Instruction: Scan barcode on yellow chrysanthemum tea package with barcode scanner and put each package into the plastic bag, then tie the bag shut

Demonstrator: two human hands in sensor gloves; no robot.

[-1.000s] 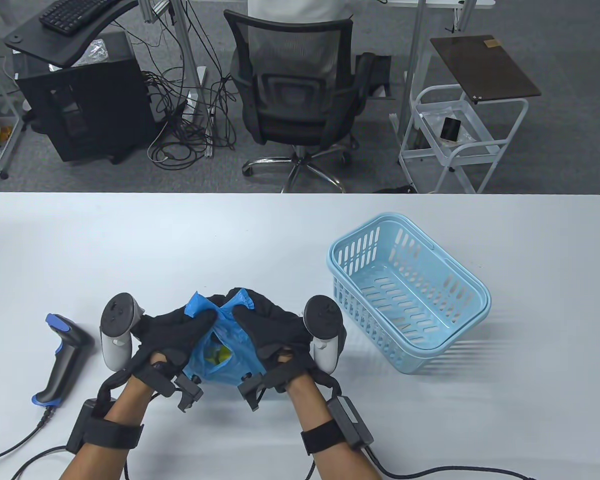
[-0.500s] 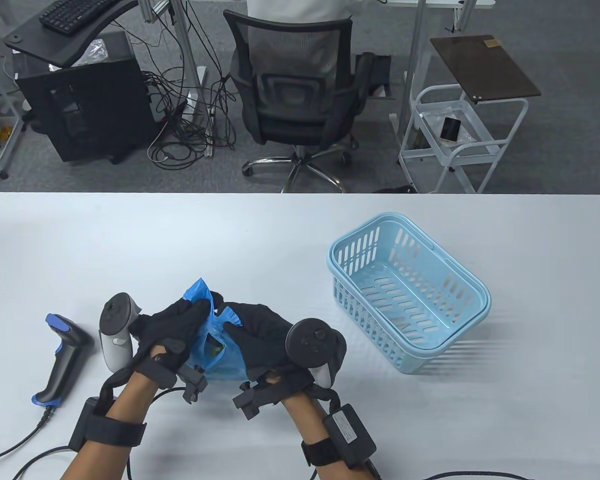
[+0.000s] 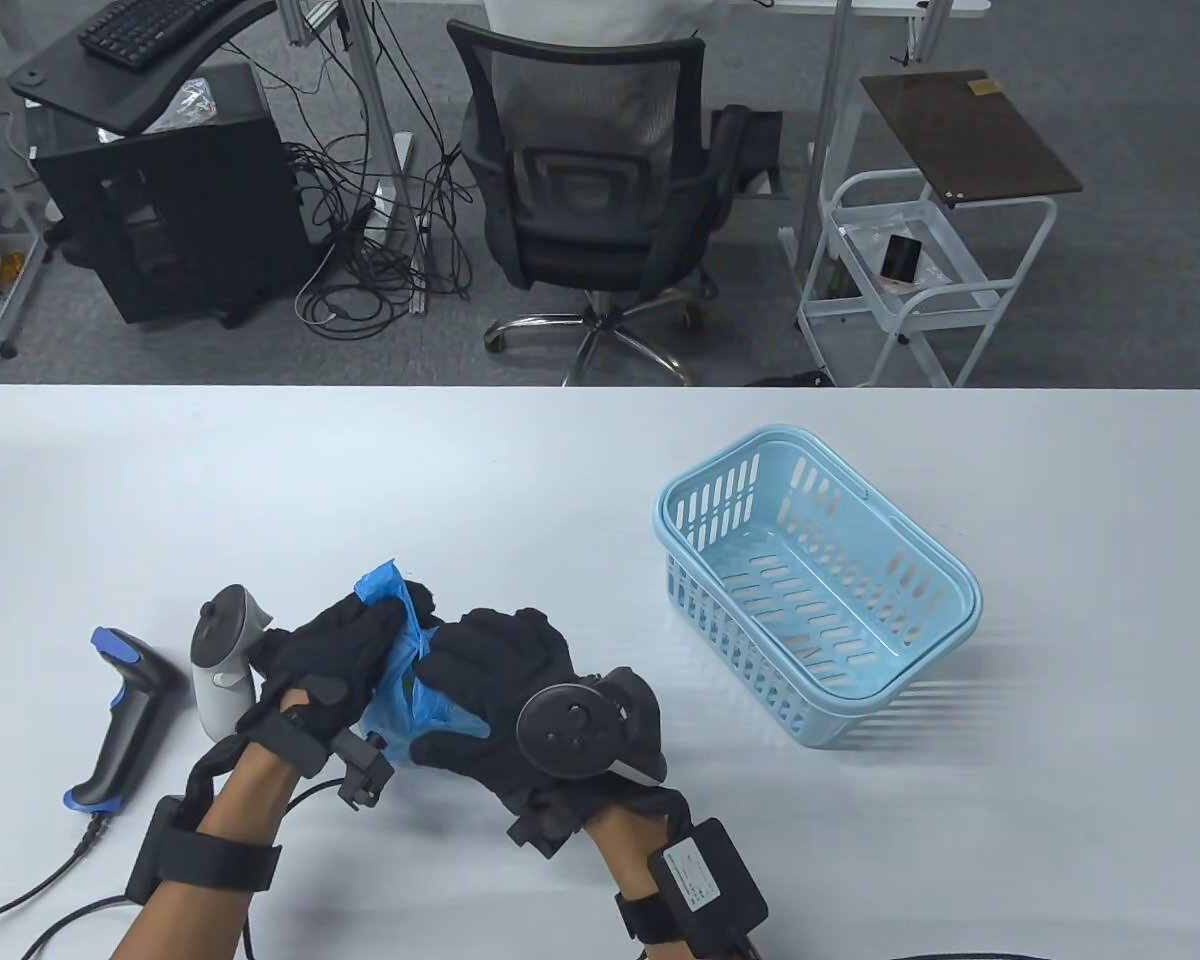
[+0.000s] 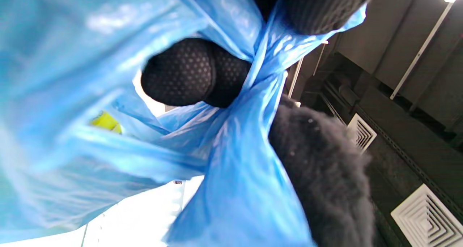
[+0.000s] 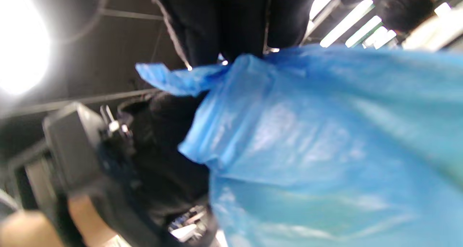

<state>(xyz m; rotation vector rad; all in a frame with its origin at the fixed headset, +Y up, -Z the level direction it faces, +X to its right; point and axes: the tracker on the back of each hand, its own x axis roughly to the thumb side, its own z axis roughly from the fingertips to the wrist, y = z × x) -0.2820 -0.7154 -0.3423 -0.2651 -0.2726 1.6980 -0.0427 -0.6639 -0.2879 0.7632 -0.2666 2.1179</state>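
Note:
Between both gloved hands at the table's front left sits the blue plastic bag (image 3: 400, 690). My left hand (image 3: 345, 640) grips one bunched handle of the bag, whose tip pokes out at its top. My right hand (image 3: 485, 670) lies over the bag with fingers curled round the other handle. In the left wrist view the two bag handles (image 4: 253, 77) cross in a twist beside a black fingertip (image 4: 177, 71), and a bit of yellow tea package (image 4: 105, 121) shows through the bag. The right wrist view is filled by the blue bag (image 5: 325, 149). The barcode scanner (image 3: 125, 715) lies left of my hands.
A light blue plastic basket (image 3: 815, 585) stands tilted on the right half of the white table (image 3: 360, 470). The scanner's cable (image 3: 50, 895) runs off the front left edge. Beyond the far edge are an office chair (image 3: 590, 180) and a white cart (image 3: 910, 270).
My right hand has rolled over the top of the bag toward the left, its tracker now facing up. The left hand shifted slightly left with its handle. The bag's opening is now covered.

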